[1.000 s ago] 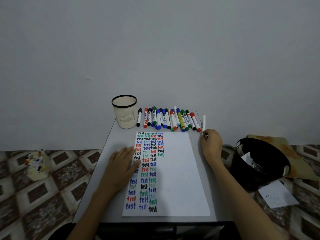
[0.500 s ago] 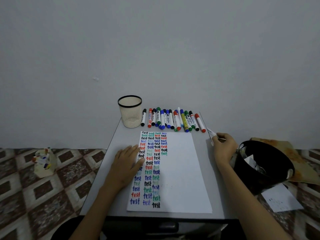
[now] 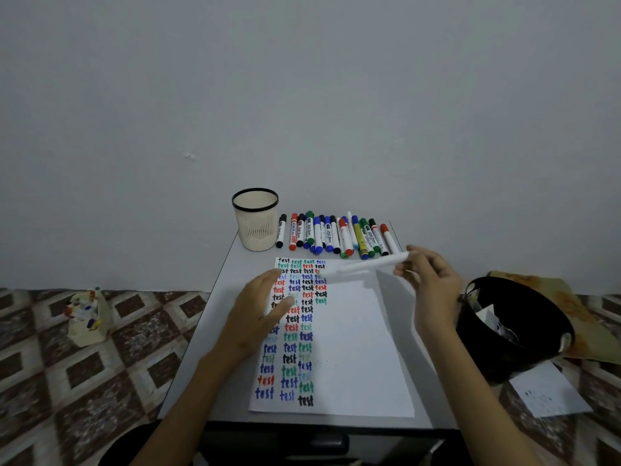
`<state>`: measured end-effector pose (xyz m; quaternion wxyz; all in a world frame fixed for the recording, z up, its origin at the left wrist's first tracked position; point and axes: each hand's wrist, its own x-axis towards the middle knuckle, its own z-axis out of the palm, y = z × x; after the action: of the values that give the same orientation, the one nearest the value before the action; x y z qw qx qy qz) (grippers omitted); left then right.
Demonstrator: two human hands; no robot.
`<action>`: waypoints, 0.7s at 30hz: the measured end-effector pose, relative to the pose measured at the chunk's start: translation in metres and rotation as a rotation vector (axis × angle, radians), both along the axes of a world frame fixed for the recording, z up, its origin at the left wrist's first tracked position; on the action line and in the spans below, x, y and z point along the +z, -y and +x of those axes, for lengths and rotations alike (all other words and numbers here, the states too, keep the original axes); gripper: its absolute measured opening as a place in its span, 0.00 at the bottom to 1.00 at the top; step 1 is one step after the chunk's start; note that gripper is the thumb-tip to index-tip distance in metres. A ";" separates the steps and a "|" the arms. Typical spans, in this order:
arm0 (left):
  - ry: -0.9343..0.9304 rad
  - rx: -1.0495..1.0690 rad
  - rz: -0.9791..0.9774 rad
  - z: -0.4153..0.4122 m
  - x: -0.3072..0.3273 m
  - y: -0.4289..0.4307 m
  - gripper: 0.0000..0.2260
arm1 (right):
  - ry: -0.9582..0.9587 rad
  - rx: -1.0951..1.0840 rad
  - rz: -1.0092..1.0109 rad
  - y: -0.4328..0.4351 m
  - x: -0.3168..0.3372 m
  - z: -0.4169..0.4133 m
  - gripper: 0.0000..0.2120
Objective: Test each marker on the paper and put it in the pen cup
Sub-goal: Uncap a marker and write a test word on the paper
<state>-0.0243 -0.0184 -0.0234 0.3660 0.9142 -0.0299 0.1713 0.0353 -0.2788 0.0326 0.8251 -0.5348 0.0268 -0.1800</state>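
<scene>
1. Marker status: my right hand (image 3: 433, 287) is pinching a white marker (image 3: 369, 264) near its rear end, fingers curled round the barrel. It's hanging just above the top of the paper (image 3: 353, 348), far end pointing left toward the written "test" columns. It's blurring, so I'm not calling cap on or off.
2. Left hand (image 3: 258, 311) is lying flat with fingers straight, pressing the paper's left side onto the worktop (image 3: 215, 331) and holding nothing.
3. Stock: a row of markers (image 3: 336, 235) is lying along the far edge, just right of the pen cup (image 3: 255, 220). The cup is standing upright and I'm seeing nothing sticking out of it.
4. Handling, my read: the barrel is looking like light, stiff, smooth, round plastic. I'm expecting it to roll if set down and to swivel in a tail-end pinch.
5. Grip: for writing I'm wanting the hold shifted toward the tip end, thumb against two fingers.
6. Cap, if fitted: I'm expecting to need both hands to pull it. That means lifting the left off a thin sheet that's probably going to slide.
7. Cup is looking light, so I'm planning a vertical drop-in rather than a toss.
</scene>
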 end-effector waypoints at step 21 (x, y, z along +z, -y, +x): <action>-0.080 -0.253 -0.039 -0.001 0.034 0.047 0.12 | -0.108 0.564 -0.188 -0.055 -0.010 -0.034 0.10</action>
<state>-0.0250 -0.0650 0.0110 0.4034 0.9020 -0.1268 0.0877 0.0010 -0.2237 0.0230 0.7869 -0.6039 -0.0959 0.0832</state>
